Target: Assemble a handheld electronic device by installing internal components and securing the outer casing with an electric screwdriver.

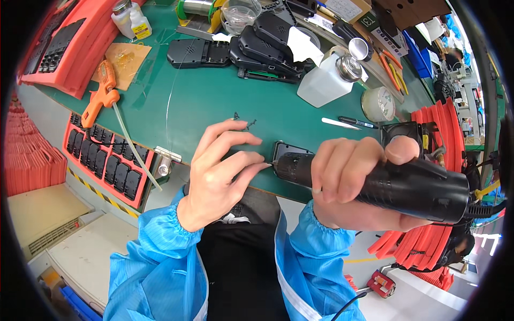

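Note:
My right hand (353, 171) is wrapped round a black electric screwdriver (417, 190), which lies nearly level with its tip toward the left. At that tip, my left hand (217, 174) has thumb and forefinger pinched by the bit; whatever is between them is too small to make out. The other left fingers are curled loosely. Partly hidden under the screwdriver's front end, a black rectangular device housing (292, 150) lies at the near edge of the green worktop (214, 96). Several tiny black screws (250, 124) lie just beyond my left fingers.
An orange glue gun (107, 88) rests at the left beside red trays (104, 160) of black parts. Black housings (267, 45) are piled at the back. A white bottle with metal cap (329, 80), glass jar (378, 104), tweezers (340, 123) and black marker (357, 122) stand or lie right.

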The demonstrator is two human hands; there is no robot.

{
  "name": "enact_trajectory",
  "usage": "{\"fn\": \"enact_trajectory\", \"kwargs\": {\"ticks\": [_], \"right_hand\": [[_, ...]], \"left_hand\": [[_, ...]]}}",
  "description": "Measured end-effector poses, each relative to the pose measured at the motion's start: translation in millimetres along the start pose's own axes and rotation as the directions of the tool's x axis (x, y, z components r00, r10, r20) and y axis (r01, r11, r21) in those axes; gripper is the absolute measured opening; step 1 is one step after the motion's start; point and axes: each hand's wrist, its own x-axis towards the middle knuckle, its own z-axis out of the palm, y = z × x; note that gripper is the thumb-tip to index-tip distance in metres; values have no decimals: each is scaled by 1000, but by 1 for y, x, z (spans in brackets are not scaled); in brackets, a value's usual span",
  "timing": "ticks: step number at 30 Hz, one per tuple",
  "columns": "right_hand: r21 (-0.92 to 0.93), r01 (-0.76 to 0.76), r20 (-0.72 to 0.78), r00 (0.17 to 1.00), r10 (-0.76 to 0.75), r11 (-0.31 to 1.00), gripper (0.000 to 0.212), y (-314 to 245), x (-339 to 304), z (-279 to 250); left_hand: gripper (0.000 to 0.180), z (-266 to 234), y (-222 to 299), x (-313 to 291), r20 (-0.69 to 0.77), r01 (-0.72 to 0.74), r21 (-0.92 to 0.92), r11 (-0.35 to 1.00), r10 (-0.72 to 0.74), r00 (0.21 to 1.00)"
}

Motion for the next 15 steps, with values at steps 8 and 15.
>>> {"fn": "enact_trajectory", "kwargs": {"ticks": [8, 15], "right_hand": [[138, 58, 79, 994, -69, 989, 88, -5, 1, -7], [17, 35, -48, 998, -34, 999, 79, -7, 0, 0]], "left_hand": [[32, -2, 6, 2, 55, 109, -52, 993, -106, 993], [33, -5, 2, 3, 35, 102, -12, 995, -102, 994]]}}
